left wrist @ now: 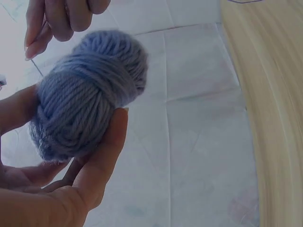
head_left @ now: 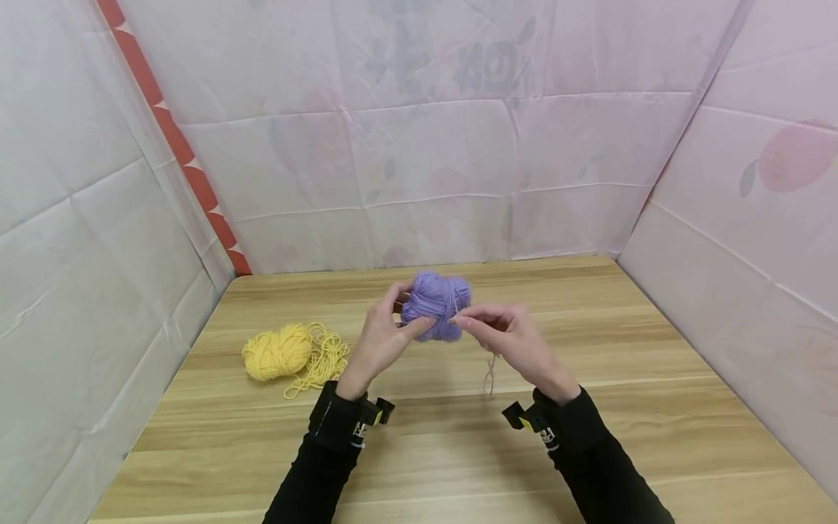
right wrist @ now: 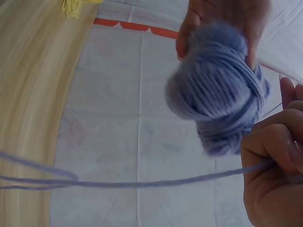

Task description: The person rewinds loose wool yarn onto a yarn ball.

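1. The purple yarn ball (head_left: 435,307) is held above the table (head_left: 432,466), grasped between the thumb and fingers of the left hand (head_left: 382,333).
2. A purple strand (right wrist: 137,184) is pinched between the thumb and fingertips of the right hand (head_left: 513,340), just beside the ball; a length is suspended below that hand.
3. A yellow yarn ball (head_left: 278,353) is seen on the table's left side, with loose yellow yarn (head_left: 326,359) lying against it.
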